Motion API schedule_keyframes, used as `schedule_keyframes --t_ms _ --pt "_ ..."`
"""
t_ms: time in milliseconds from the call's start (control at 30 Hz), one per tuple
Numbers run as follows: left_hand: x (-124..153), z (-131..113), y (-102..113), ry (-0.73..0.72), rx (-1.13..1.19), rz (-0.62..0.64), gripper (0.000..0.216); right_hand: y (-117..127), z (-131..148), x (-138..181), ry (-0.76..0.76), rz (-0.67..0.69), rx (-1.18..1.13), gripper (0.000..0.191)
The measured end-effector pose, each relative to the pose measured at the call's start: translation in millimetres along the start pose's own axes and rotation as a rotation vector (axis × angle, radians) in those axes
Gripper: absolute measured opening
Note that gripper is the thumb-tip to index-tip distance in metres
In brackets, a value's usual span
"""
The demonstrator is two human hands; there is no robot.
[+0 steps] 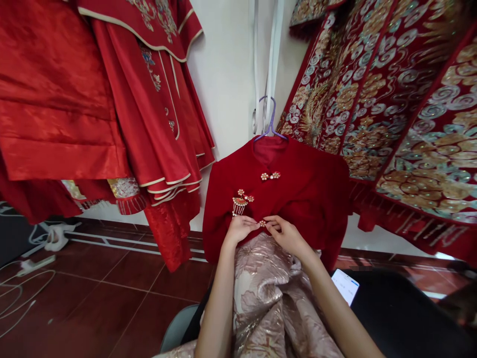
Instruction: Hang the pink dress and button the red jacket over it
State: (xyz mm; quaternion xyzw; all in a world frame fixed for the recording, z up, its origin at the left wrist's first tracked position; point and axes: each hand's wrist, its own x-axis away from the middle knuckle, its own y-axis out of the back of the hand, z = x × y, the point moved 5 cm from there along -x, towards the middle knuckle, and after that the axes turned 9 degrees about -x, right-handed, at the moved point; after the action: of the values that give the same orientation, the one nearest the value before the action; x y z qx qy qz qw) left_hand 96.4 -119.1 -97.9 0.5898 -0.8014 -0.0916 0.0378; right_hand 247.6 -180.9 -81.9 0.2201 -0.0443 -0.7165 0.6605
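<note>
A dark red velvet jacket (298, 199) hangs on a purple hanger (271, 124) in front of me. It has a pearl clasp (270, 176) near the collar and a fan-shaped tassel clasp (241, 201) lower left. My left hand (240, 228) and my right hand (285, 233) meet at a third small pearl clasp (263, 223) on the jacket front, both pinching it with closed fingers. A pale pink brocade skirt (268, 298) spills down below the jacket, between my forearms.
Red embroidered garments (149, 99) hang at the left, gold-and-silver patterned red robes (391, 99) at the right. A phone with a lit screen (345, 285) lies on a black surface at the lower right. White cables (22, 283) trail across the red tiled floor.
</note>
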Motion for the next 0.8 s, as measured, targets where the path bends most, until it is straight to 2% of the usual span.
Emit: schedule_keyframes --t_ms 167,300,400,500,567,633,700,800 --pt "-1 0 2 -0.028 -0.087 -0.079 0.017 0 -2 -1 0.031 0.004 -0.042 0.024" --pt "1 -5 3 -0.031 -0.111 -0.083 0.012 -1 0 -1 0.044 0.01 -0.092 0.025" --pt "6 -11 1 -0.016 -0.043 -0.007 0.014 -1 0 0 0.015 0.006 -0.085 0.03" --pt "15 -20 -4 0.015 0.064 0.135 0.026 -2 -3 0 -0.005 -0.02 -0.017 0.039" --pt "19 -26 -6 0.018 0.125 0.196 0.032 -2 -3 0 0.015 -0.076 0.016 0.034" --pt "18 -30 -2 0.011 0.194 0.121 0.034 0 -1 1 0.027 -0.125 0.007 0.023" --pt "14 -30 7 -0.004 0.301 -0.059 0.032 2 7 3 0.029 -0.117 -0.04 0.018" --pt "7 -28 15 -0.051 0.479 -0.27 0.029 5 24 9 0.057 0.025 -0.138 0.017"
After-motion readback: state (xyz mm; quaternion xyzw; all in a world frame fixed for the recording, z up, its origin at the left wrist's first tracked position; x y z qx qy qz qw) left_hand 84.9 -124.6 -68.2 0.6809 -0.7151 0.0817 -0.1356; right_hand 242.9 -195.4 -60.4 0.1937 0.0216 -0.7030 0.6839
